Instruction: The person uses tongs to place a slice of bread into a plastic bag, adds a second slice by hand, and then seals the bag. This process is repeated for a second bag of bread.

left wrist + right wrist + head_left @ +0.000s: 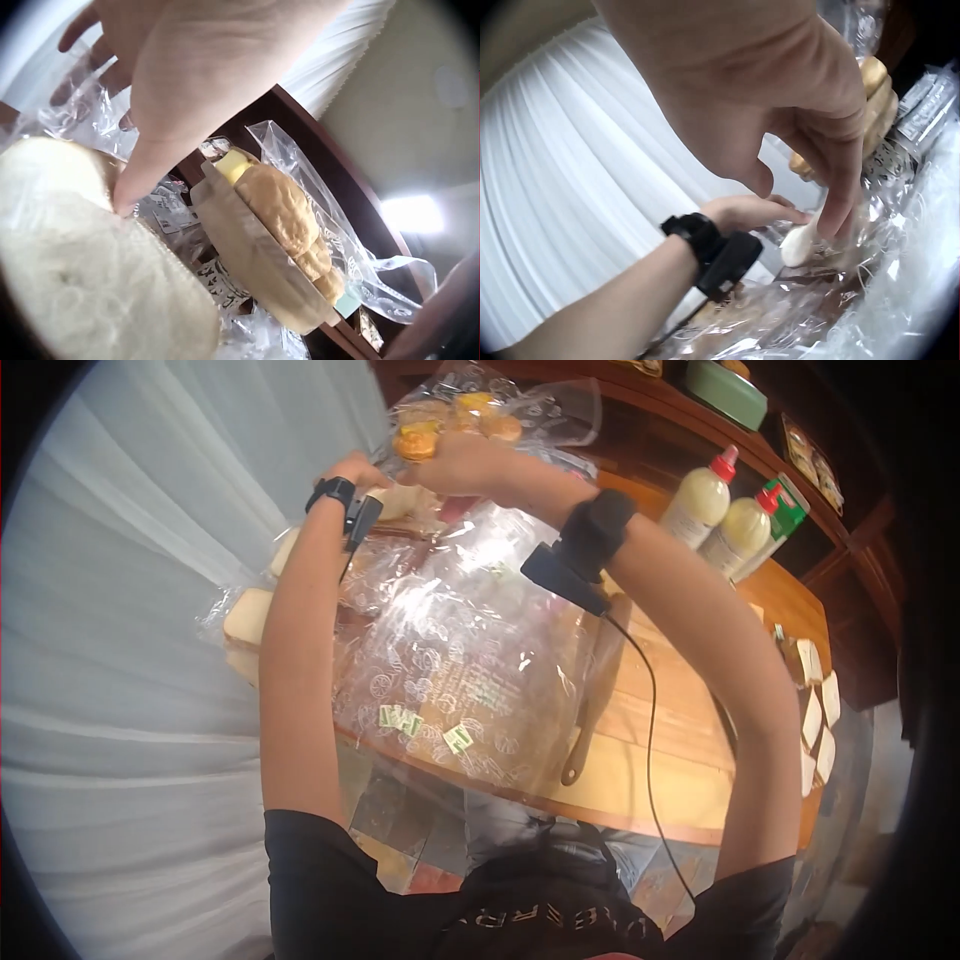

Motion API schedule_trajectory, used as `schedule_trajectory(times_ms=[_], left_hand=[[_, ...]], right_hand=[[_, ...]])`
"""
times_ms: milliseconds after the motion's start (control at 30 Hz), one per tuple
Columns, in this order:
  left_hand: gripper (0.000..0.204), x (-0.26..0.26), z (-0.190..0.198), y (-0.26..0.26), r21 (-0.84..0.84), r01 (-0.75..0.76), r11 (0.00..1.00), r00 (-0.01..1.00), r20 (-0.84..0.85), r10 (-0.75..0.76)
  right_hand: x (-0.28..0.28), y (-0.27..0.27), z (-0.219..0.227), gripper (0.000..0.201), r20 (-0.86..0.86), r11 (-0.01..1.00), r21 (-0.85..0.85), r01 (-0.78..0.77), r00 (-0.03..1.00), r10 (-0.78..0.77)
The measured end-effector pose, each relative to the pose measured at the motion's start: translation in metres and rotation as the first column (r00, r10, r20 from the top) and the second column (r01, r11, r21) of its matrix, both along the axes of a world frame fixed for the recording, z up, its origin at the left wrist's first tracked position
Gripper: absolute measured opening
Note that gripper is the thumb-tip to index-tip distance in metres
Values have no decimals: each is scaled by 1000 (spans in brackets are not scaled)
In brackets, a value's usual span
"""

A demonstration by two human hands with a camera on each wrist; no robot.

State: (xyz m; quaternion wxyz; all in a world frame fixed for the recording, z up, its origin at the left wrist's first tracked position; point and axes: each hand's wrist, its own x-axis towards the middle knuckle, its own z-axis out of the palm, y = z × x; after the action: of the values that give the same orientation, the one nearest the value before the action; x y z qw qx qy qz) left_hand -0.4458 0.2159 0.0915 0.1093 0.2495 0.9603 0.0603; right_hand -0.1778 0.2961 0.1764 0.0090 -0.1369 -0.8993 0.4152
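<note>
Both hands up at the far edge of the table [640,780], working at a white bread roll [398,502] in crinkled clear plastic. Left hand [355,468]: fingers spread and relaxed, thumb tip touching the roll [82,262], grip wide, holding nothing. Right hand [470,463]: fingers curled down, pressing the plastic wrap [855,300] right beside the roll [799,244]; can't tell if it pinches anything. Bagged filled buns [450,422] just beyond the hands. Two squeeze bottles [720,515] toward the far right corner
</note>
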Motion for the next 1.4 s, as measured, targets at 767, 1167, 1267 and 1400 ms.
schedule_trajectory(times_ms=[767, 1167, 1267, 1400], left_hand=[[104, 78, 107, -96, 298, 359, 884, 861, -471, -191], [47, 353, 1, -226, 434, 605, 668, 796, -305, -523], [44, 378, -35, -231, 428, 596, 679, 800, -241, -550], [42, 378, -62, -239, 388, 579, 717, 815, -311, -489]], right_hand=[[368, -26, 26, 43, 1, 978, 123, -167, 986, 169], [546, -2, -45, 41, 49, 916, -240, 321, 947, -319], [565, 9, -71, 39, 32, 857, -364, 365, 925, -380], [573, 17, -95, 37, -46, 816, -426, 392, 891, -452]])
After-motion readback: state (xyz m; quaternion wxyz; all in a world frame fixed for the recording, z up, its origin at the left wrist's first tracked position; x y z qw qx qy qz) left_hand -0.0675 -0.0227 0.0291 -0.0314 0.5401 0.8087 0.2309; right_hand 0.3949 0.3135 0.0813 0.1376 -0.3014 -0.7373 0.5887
